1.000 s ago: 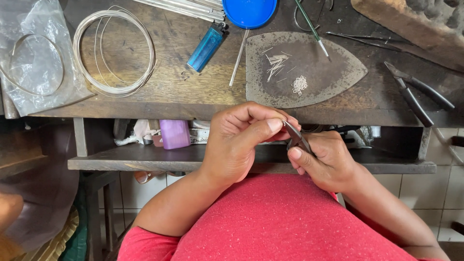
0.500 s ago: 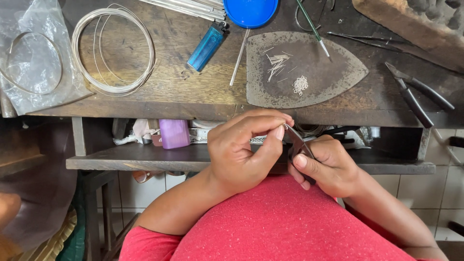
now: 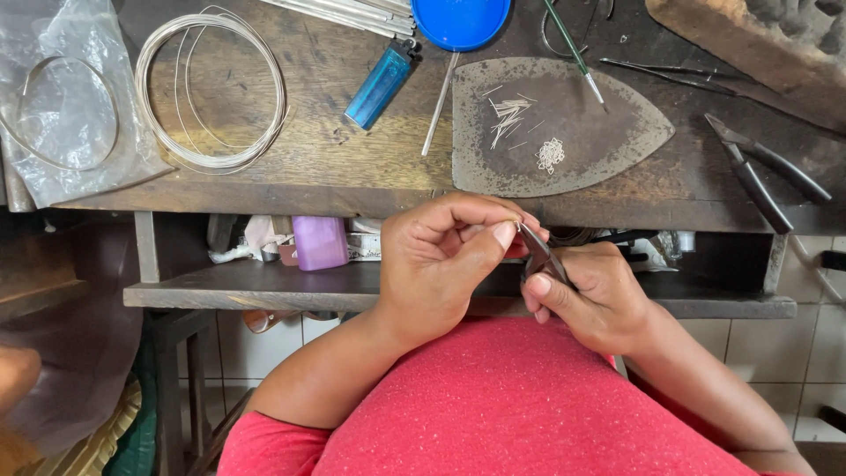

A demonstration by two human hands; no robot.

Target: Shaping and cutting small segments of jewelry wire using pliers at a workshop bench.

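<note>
My right hand (image 3: 599, 295) grips small pliers (image 3: 539, 251), shut; left hand (image 3: 445, 260) pinches a tiny wire piece at their tip, too small to see. On the metal plate (image 3: 608, 154): finished links (image 3: 550, 154), cut wire bits (image 3: 504, 117) left, so roughly midway.

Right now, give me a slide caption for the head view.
Right hand grips small pliers; left hand pinches at their tip, below a workbench with a wire coil.

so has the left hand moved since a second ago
Yes, slightly. The left hand rose toward the bench edge half a second ago, then dropped back, fingertips again pinched at the pliers.
</note>
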